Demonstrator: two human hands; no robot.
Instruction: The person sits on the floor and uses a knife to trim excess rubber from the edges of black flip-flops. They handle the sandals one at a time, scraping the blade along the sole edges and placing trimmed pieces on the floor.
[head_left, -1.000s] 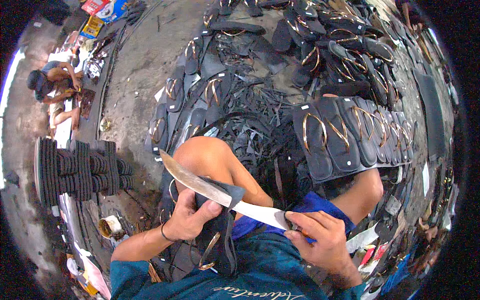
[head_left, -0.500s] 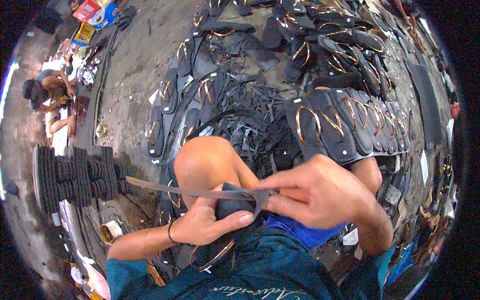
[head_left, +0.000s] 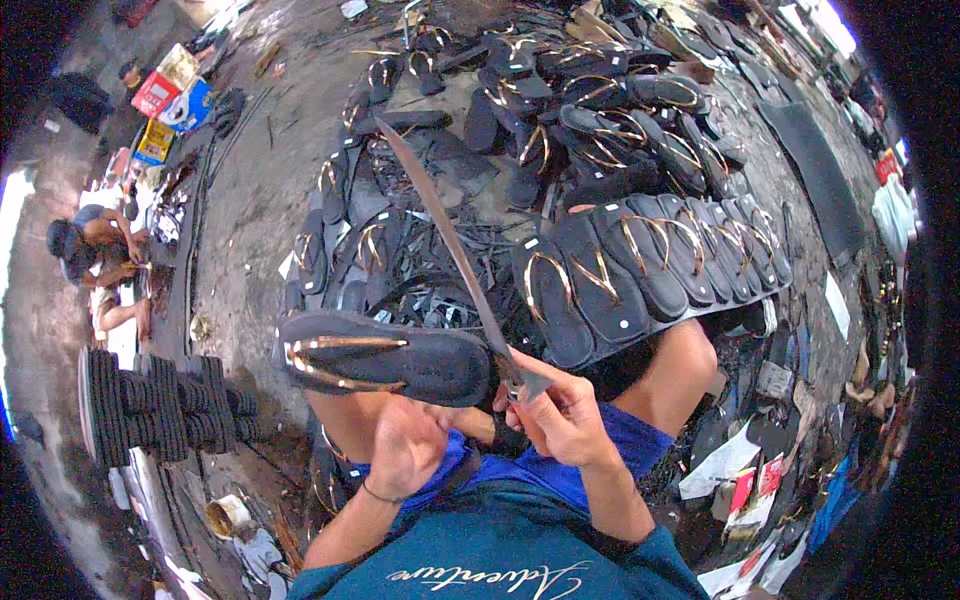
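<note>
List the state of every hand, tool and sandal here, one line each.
Left hand: shut on the black sandal, gripping its heel end.
Right hand: shut on the long knife's handle.
Black sandal: held on its side, gold straps facing the camera.
Long knife: blade pointing up and away, its base against the sandal's edge.
Row of finished sandals: overlapped, soles down.

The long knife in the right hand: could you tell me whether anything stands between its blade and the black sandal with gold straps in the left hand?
Nothing visible does. The long dark-bladed knife in the right hand already lies against the heel end of the black rubber sandal with gold straps, which the left hand holds from below.
</note>
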